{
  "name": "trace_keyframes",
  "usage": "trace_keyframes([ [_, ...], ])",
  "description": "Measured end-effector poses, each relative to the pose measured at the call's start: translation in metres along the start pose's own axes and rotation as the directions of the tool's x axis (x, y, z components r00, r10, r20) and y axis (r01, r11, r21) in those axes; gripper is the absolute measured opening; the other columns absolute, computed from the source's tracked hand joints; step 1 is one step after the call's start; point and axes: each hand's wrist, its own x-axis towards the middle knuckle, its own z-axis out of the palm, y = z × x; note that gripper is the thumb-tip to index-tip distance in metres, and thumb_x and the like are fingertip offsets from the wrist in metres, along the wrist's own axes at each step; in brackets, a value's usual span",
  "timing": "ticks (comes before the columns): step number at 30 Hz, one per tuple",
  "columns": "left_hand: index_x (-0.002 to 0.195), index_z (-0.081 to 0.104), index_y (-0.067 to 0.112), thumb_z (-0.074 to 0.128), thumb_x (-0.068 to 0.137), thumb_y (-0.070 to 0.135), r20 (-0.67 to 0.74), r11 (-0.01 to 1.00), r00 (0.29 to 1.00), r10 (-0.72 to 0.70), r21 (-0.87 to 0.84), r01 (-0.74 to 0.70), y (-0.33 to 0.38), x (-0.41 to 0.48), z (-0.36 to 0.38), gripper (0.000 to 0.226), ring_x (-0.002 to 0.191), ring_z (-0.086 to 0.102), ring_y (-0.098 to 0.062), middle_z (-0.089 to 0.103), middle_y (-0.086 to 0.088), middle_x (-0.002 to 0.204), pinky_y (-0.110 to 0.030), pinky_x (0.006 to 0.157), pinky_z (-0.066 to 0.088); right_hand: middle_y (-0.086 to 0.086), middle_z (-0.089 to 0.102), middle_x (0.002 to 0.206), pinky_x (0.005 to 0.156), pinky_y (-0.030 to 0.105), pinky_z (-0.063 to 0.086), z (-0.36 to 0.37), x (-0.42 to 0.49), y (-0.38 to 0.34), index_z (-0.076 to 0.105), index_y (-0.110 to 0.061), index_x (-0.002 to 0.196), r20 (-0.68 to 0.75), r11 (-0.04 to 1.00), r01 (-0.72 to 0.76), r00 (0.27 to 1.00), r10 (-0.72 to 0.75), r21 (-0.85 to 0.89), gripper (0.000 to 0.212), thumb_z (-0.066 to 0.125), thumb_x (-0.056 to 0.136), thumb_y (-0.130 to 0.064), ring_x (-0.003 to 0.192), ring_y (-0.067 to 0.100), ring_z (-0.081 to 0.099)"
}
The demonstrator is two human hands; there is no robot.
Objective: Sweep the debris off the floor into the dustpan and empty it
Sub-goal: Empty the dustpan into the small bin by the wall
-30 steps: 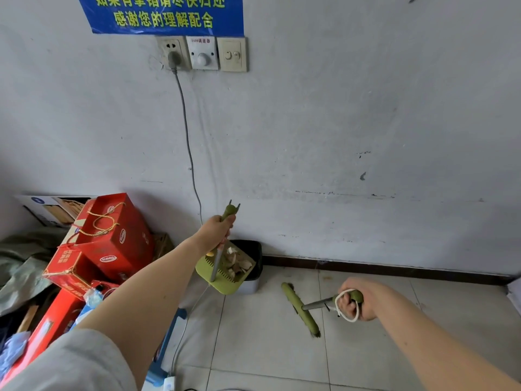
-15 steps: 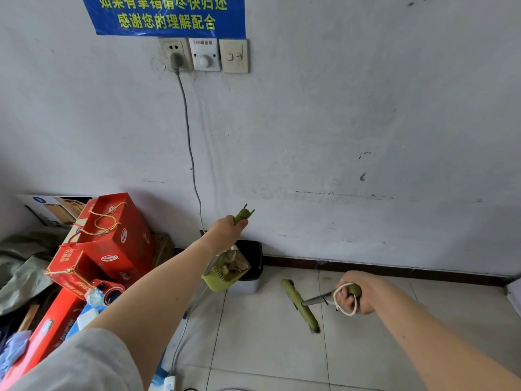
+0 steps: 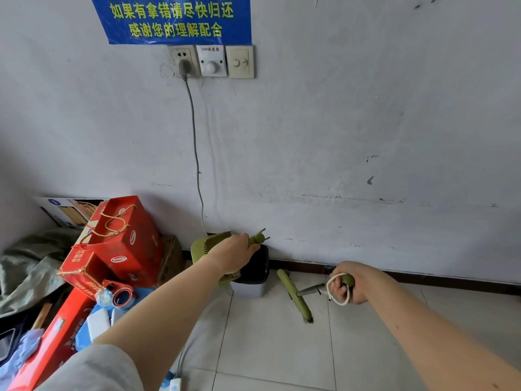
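Note:
My left hand [image 3: 234,256] grips the handle of a green dustpan [image 3: 207,245], which is tipped steeply over a small grey bin with a black liner [image 3: 255,273] against the wall. The pan's underside faces me, so its contents are hidden. My right hand [image 3: 345,283] holds the green end of a broom handle, a white cord loop around the fingers. The green broom head [image 3: 294,296] rests on the tiled floor just right of the bin.
Red gift boxes [image 3: 124,244], a tape roll [image 3: 119,296] and other clutter pile up at the left. A grey cable [image 3: 194,153] drops from the wall socket to a power strip [image 3: 174,386] on the floor. Pale tiles [image 3: 282,348] stretch between my arms.
My left hand has swung the dustpan from facing up with debris showing to tipped over the bin. The right hand and broom have barely moved.

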Motion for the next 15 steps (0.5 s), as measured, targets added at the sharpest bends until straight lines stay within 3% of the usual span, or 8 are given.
trace_keyframes([
  [2, 0.104, 0.051, 0.006, 0.031, 0.101, 0.045, -0.018, 0.999, 0.999, 0.03, 0.024, -0.029, 0.005, -0.004, 0.007, 0.044, 0.083, 0.064, -0.032, 0.063, -0.011, 0.087, -0.039, 0.071, 0.049, 0.006, 0.044, 0.041, 0.029, 0.013, 0.031, 0.006, -0.001, -0.001, 0.049, -0.003, 0.075, 0.01, 1.0, 0.004, 1.0, -0.004, -0.006, 0.022, 0.041, 0.095, -0.004, 0.025, 0.013, 0.041],
  [6, 0.113, 0.054, 0.005, 0.028, 0.104, 0.039, -0.037, 0.989, 0.993, 0.113, 0.104, -0.109, 0.016, -0.004, 0.015, 0.044, 0.083, 0.063, -0.033, 0.037, 0.004, 0.067, -0.038, 0.067, 0.048, 0.006, 0.043, 0.04, 0.029, 0.014, 0.03, 0.009, -0.003, 0.003, 0.05, -0.001, 0.072, 0.029, 1.0, -0.016, 0.999, 0.016, -0.001, 0.025, 0.041, 0.095, -0.005, 0.025, 0.014, 0.04],
  [9, 0.116, 0.054, 0.003, 0.027, 0.104, 0.035, -0.059, 0.978, 0.988, 0.141, 0.163, -0.129, 0.027, -0.003, 0.018, 0.043, 0.085, 0.063, -0.031, 0.049, -0.007, 0.084, -0.033, 0.062, 0.044, 0.005, 0.043, 0.039, 0.03, 0.013, 0.03, 0.004, -0.005, 0.007, 0.05, -0.002, 0.066, 0.04, 0.999, -0.023, 0.999, 0.021, 0.041, 0.031, 0.041, 0.095, -0.006, 0.026, 0.014, 0.038],
  [13, 0.126, 0.05, 0.006, 0.025, 0.105, 0.028, 0.0, 0.96, 0.985, 0.175, 0.22, -0.17, 0.057, -0.005, 0.037, 0.039, 0.09, 0.06, -0.033, 0.052, -0.014, 0.106, -0.035, 0.061, 0.04, 0.004, 0.043, 0.04, 0.029, 0.013, 0.03, 0.0, -0.003, 0.017, 0.049, -0.004, 0.067, 0.038, 0.997, -0.055, 0.998, 0.053, 0.062, 0.029, 0.04, 0.094, -0.007, 0.026, 0.014, 0.039],
  [15, 0.12, 0.05, 0.004, 0.027, 0.105, 0.033, 0.018, 0.975, 0.991, 0.129, 0.178, -0.13, 0.07, -0.004, 0.047, 0.04, 0.093, 0.061, -0.034, 0.053, -0.016, 0.11, -0.036, 0.063, 0.041, 0.005, 0.043, 0.041, 0.029, 0.013, 0.03, -0.005, -0.002, 0.022, 0.051, -0.001, 0.068, 0.04, 0.994, -0.076, 0.997, 0.073, 0.075, 0.03, 0.04, 0.095, -0.008, 0.026, 0.014, 0.039],
])
